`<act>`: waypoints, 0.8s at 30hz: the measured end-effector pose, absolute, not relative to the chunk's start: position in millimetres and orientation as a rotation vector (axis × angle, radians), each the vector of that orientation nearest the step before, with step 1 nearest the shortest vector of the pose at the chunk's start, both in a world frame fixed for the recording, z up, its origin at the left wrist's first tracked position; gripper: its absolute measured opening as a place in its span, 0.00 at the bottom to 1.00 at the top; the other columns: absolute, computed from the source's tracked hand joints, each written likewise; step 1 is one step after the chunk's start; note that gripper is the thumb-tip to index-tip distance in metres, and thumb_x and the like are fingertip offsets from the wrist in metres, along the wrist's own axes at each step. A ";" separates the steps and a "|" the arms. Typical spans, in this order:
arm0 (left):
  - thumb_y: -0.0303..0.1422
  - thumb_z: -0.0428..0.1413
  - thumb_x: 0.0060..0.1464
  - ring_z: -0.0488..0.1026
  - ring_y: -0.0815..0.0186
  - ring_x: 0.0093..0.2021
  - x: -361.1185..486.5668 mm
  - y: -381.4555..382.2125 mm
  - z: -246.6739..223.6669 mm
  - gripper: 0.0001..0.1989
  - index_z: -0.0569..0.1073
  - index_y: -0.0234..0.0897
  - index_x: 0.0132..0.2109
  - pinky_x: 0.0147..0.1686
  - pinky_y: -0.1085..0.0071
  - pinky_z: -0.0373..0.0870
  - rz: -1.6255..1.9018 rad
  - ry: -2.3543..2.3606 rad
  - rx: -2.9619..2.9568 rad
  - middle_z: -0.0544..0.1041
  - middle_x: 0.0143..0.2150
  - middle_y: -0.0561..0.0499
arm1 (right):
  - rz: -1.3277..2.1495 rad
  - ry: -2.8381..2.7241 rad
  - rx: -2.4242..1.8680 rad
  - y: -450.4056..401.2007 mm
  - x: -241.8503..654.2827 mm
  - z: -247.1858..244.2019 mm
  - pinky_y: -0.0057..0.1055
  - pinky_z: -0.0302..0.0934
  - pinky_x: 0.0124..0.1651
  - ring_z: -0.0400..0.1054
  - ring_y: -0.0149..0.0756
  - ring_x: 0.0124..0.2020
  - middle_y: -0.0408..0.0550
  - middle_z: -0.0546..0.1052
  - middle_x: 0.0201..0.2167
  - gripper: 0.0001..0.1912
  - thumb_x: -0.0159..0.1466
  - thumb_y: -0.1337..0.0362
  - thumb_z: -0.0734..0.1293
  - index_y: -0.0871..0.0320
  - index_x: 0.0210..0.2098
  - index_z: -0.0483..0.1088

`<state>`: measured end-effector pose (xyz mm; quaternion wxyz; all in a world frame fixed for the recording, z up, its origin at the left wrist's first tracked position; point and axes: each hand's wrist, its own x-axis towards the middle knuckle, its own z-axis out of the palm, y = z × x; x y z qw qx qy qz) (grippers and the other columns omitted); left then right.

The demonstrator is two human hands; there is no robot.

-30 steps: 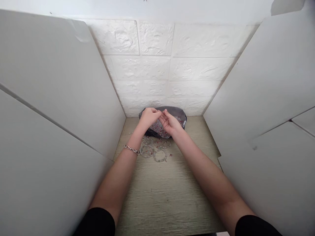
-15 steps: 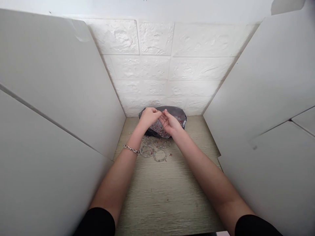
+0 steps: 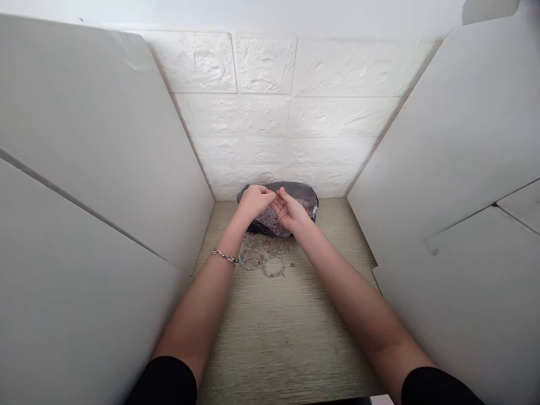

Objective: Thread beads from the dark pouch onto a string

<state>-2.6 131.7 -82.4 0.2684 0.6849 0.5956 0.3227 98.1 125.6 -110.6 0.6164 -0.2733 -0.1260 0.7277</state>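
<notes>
A dark plastic bag [image 3: 310, 194] lies open against the wall, with many small pink, red and clear beads [image 3: 274, 222] inside. Over the bag, my left hand [image 3: 258, 201] is closed in a pinch; whatever its fingertips hold is too small to make out. Palm up and fingers loosely spread, my right hand [image 3: 289, 211] is beside it, its fingertips close to the left ones. Several beaded bracelets [image 3: 274, 266] lie on the wooden surface in front of the bag. A small reddish piece [image 3: 292, 264] lies to their right.
White panels [image 3: 101, 135] rise on the left, and others [image 3: 455, 146] on the right. A white brick-patterned wall [image 3: 261, 115] stands behind the bag. The wooden surface [image 3: 278, 337] runs toward me, with a pinkish edge [image 3: 382, 400] at the bottom.
</notes>
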 end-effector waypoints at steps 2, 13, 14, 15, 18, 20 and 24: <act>0.36 0.49 0.40 0.64 0.69 0.24 -2.7 132.2 -82.8 0.11 0.72 0.33 0.25 0.22 0.76 0.57 0.869 1.608 1.850 0.70 0.20 0.51 | 1.674 -0.292 -0.630 125.6 97.9 -110.7 0.22 0.65 0.33 0.68 0.26 0.25 0.45 0.72 0.20 0.11 0.60 0.71 0.57 0.63 0.22 0.63; 0.36 0.49 0.40 0.65 0.68 0.25 -2.8 132.9 -83.1 0.11 0.72 0.33 0.25 0.24 0.75 0.58 0.862 1.630 1.843 0.71 0.21 0.50 | 1.669 -0.313 -0.637 125.1 97.3 -112.1 0.21 0.64 0.35 0.68 0.25 0.26 0.44 0.72 0.20 0.11 0.60 0.71 0.57 0.62 0.22 0.63; 0.36 0.49 0.40 0.65 0.68 0.25 -2.9 133.3 -83.5 0.11 0.72 0.33 0.25 0.24 0.75 0.58 0.863 1.625 1.841 0.71 0.21 0.50 | 1.670 -0.319 -0.638 125.1 96.9 -112.4 0.21 0.64 0.35 0.68 0.25 0.27 0.44 0.72 0.20 0.11 0.60 0.71 0.57 0.62 0.22 0.64; 0.36 0.50 0.40 0.65 0.68 0.25 -3.0 133.9 -84.0 0.11 0.72 0.33 0.25 0.24 0.75 0.58 0.865 1.621 1.839 0.72 0.22 0.50 | 1.671 -0.323 -0.640 125.1 96.5 -112.7 0.22 0.64 0.36 0.68 0.25 0.27 0.44 0.72 0.21 0.10 0.60 0.71 0.57 0.62 0.23 0.64; 0.37 0.49 0.40 0.65 0.68 0.24 -3.6 136.0 -86.1 0.13 0.73 0.33 0.26 0.23 0.74 0.58 0.866 1.603 1.852 0.72 0.23 0.49 | 1.671 -0.331 -0.647 125.4 95.9 -113.7 0.22 0.64 0.38 0.68 0.24 0.27 0.44 0.72 0.22 0.10 0.59 0.71 0.57 0.62 0.23 0.64; 0.38 0.49 0.40 0.65 0.68 0.24 -4.0 137.0 -87.2 0.14 0.73 0.33 0.27 0.23 0.74 0.57 0.855 1.592 1.873 0.72 0.23 0.49 | 1.669 -0.334 -0.649 125.6 95.6 -114.5 0.22 0.63 0.39 0.68 0.24 0.28 0.44 0.73 0.22 0.09 0.59 0.71 0.58 0.62 0.24 0.64; 0.41 0.48 0.41 0.65 0.68 0.25 -4.7 136.6 -87.2 0.16 0.74 0.33 0.28 0.23 0.74 0.57 0.833 1.571 1.896 0.73 0.26 0.48 | 1.670 -0.359 -0.638 125.3 94.4 -115.5 0.21 0.63 0.38 0.68 0.24 0.28 0.44 0.73 0.23 0.09 0.59 0.72 0.58 0.62 0.24 0.65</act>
